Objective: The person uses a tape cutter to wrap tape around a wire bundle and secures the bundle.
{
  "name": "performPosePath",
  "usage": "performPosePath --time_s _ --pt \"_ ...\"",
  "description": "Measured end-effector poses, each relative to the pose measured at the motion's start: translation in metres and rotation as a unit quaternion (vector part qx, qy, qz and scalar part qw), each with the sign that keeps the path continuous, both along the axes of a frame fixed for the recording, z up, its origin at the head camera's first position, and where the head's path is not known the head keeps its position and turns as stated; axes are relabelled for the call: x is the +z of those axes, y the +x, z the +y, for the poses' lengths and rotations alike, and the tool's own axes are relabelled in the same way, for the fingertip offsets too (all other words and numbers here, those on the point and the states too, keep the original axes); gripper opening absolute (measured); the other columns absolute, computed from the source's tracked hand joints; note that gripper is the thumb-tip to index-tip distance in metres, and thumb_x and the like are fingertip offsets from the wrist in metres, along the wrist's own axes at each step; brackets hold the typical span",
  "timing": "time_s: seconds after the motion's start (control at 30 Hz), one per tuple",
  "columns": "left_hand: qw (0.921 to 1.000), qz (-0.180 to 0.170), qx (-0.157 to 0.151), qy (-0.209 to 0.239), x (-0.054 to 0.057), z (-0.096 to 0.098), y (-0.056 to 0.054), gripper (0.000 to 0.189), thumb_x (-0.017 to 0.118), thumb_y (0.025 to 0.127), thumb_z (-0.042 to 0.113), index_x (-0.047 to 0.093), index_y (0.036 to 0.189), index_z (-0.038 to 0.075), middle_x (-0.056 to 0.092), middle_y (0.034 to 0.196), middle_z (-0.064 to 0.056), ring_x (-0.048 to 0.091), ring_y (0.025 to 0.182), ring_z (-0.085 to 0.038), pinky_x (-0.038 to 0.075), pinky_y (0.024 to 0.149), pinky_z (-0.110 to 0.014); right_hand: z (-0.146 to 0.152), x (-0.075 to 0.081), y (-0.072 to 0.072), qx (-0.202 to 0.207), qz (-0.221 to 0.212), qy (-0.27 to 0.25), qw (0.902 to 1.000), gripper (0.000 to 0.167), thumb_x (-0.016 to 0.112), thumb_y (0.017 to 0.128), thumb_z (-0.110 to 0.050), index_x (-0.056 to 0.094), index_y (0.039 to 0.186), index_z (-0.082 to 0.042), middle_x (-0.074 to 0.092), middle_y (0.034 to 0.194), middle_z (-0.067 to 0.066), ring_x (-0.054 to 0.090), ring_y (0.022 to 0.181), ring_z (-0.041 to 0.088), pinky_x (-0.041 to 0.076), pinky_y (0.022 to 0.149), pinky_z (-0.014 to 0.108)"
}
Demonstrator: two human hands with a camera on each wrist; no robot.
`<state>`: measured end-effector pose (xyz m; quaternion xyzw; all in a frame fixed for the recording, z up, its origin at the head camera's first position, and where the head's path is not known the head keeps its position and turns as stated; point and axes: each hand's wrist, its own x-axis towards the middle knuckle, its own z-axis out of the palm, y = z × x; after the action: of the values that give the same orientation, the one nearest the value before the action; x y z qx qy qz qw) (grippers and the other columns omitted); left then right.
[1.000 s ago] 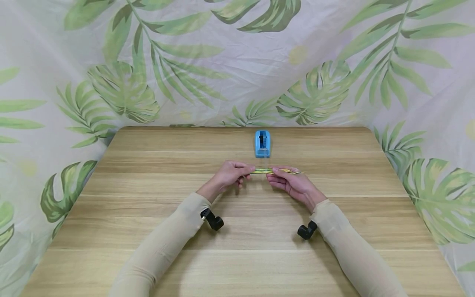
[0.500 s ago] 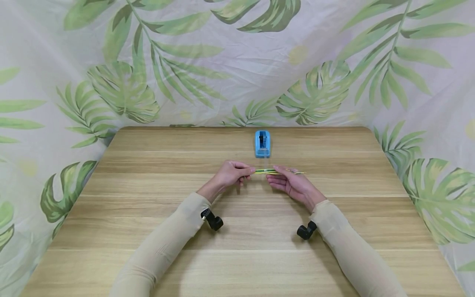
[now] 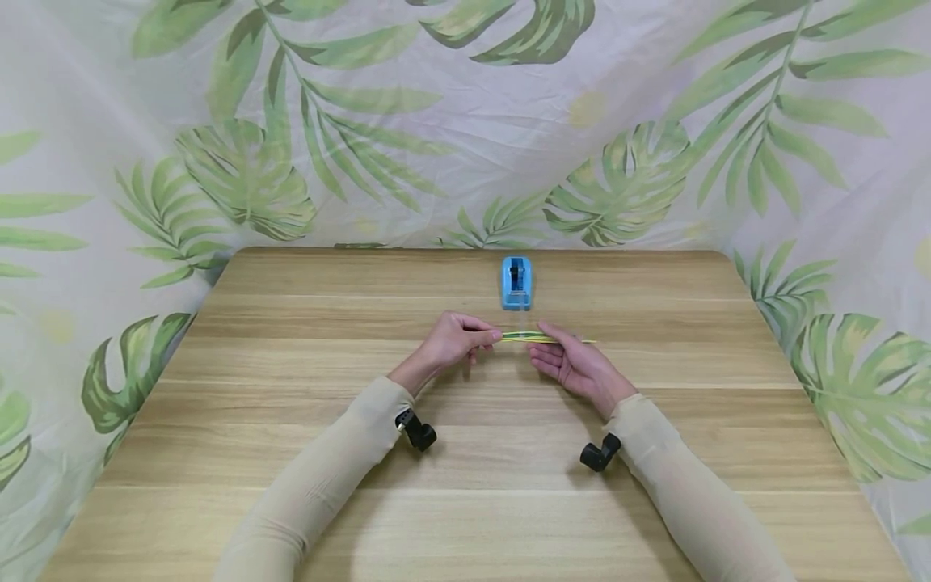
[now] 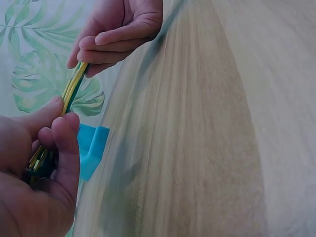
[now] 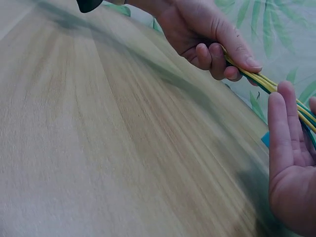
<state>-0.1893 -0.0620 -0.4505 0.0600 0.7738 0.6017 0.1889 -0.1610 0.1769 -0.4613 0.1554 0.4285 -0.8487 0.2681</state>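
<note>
A thin bundle of yellow and green wires (image 3: 512,335) stretches sideways between my hands, above the table. My left hand (image 3: 454,339) pinches its left part between thumb and fingers; in the left wrist view more wire shows inside the curled left fingers (image 4: 64,148). Around the right part lies my right hand (image 3: 575,364), its fingers nearly straight and the thumb apart from them. Seen from the right wrist, the wires (image 5: 264,81) run behind these straight fingers (image 5: 279,121). A clear tape strip (image 3: 521,318) reaches from the blue tape dispenser (image 3: 516,283) toward the bundle's middle.
The wooden table (image 3: 494,525) reaches back to a leaf-print cloth (image 3: 465,162) hanging behind it and at both sides. The dispenser stands near the table's far edge. Black wrist cameras (image 3: 416,430) are strapped at both sleeve cuffs.
The right thumb has lifted off the wires and the right fingers have loosened and straightened. The left hand keeps its pinch almost in place. The head view has shifted slightly.
</note>
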Motion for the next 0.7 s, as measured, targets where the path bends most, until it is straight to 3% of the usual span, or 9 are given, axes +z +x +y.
performPosePath --time_s 0.27,0.43,0.6,0.7 --pt "0.9997 0.02 -0.003 -0.009 -0.0013 0.0002 0.0003 0.017 0.08 0.089 0.021 0.081 0.1 0.008 0.073 0.084 -0.017 0.052 0.048 -0.013 0.044 0.045 -0.024 0.0002 0.0008 0.001 -0.009 -0.007 -0.013 0.9999 0.012 0.061 0.102 -0.015 0.068 0.104 -0.005 0.074 0.083 0.011 0.073 0.078 0.017 0.059 0.081 0.03" --pt "0.9994 0.033 0.002 -0.01 -0.003 0.0006 0.0 0.017 0.08 0.088 0.025 0.082 0.098 0.011 0.073 0.082 -0.014 0.045 0.046 -0.011 0.036 0.043 -0.022 0.002 0.0003 0.0007 -0.006 -0.006 -0.027 0.9996 0.013 0.061 0.102 -0.012 0.067 0.108 -0.003 0.074 0.085 0.012 0.073 0.079 0.017 0.059 0.082 0.03" --pt "0.998 0.054 0.026 -0.022 -0.005 0.0019 -0.0006 0.022 0.077 0.091 0.028 0.081 0.102 0.01 0.072 0.081 -0.006 0.042 0.053 -0.009 0.032 0.046 -0.022 0.0037 0.0004 -0.0002 -0.005 -0.005 -0.029 0.9995 0.014 0.062 0.101 -0.011 0.067 0.11 -0.002 0.074 0.085 0.012 0.073 0.079 0.018 0.058 0.083 0.031" --pt "0.9976 0.048 0.045 -0.021 -0.0059 0.0019 -0.001 0.028 0.074 0.094 0.031 0.078 0.11 0.009 0.067 0.079 -0.005 0.044 0.055 -0.01 0.034 0.047 -0.022 0.0046 0.0006 -0.0005 -0.002 -0.001 -0.028 0.9996 0.012 0.061 0.102 -0.01 0.068 0.108 -0.003 0.074 0.085 0.012 0.073 0.08 0.018 0.058 0.083 0.031"
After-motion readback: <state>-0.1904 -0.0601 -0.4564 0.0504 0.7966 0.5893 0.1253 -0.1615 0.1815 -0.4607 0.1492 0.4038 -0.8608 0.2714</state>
